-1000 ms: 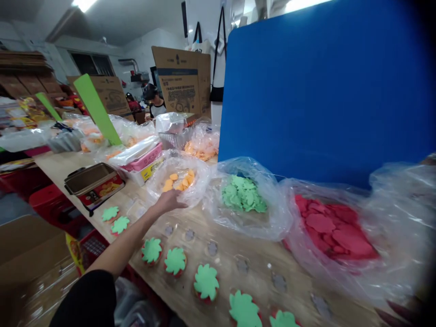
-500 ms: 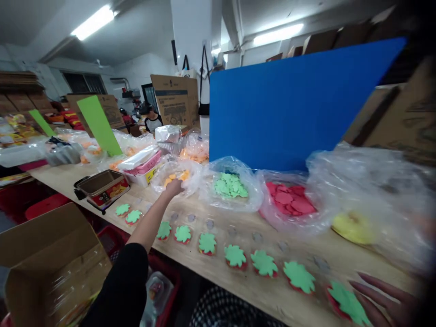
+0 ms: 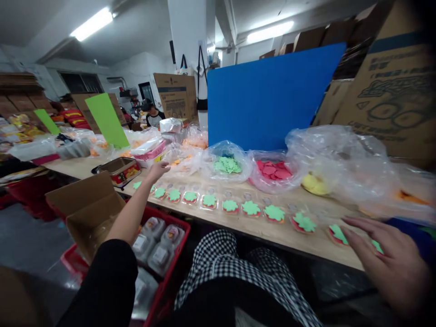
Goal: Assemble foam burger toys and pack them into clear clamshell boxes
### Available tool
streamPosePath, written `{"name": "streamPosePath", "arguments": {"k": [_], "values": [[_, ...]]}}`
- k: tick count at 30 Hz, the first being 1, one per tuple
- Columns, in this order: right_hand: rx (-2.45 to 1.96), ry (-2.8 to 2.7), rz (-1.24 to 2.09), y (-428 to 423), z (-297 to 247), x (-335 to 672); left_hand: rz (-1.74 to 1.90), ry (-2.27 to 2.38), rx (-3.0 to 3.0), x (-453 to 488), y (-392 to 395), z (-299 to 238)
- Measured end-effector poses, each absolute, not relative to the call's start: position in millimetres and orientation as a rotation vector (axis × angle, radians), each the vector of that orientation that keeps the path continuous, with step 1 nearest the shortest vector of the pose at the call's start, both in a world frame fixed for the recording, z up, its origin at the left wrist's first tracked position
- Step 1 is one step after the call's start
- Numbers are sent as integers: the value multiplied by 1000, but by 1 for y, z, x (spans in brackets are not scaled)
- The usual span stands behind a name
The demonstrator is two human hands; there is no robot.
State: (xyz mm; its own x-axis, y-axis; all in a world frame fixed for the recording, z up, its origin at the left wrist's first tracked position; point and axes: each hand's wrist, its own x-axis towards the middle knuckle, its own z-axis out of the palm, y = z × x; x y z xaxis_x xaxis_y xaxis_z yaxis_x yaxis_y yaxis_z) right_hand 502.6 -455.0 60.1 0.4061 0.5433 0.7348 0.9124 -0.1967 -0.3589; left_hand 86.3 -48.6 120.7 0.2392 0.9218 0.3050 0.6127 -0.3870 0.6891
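Note:
A row of green leaf-shaped foam pieces (image 3: pixel 251 208) lies over red pieces in clear plastic packs along the table's front edge. My left hand (image 3: pixel 158 172) is beside the bag of orange pieces (image 3: pixel 182 160), above the row's left end. Its fingers are drawn together; whatever they hold is too small to make out. At the row's right end, my right hand (image 3: pixel 388 254) hovers with thumb and fingers apart, partly covering the last green pieces (image 3: pixel 377 246). Behind the row sit open bags of green pieces (image 3: pixel 227 165) and red pieces (image 3: pixel 273 170).
A blue board (image 3: pixel 265 100) stands behind the bags. A yellow piece (image 3: pixel 314 184) lies under clear plastic at right. An open cardboard box (image 3: pixel 81 195) and a red crate (image 3: pixel 182 243) of clear containers are below left. A person (image 3: pixel 154 117) sits far back.
My left hand has come out of the orange bag, back and to the left. My right hand has come further into view over the row's right end. The view has tilted down.

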Motion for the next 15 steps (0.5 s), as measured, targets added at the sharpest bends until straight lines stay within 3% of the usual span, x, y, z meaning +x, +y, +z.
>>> {"name": "streamPosePath", "arguments": {"k": [15], "values": [[-1747, -1372, -336, -423, 95, 468, 1077, 1414, 1909, 45, -79, 103]]}}
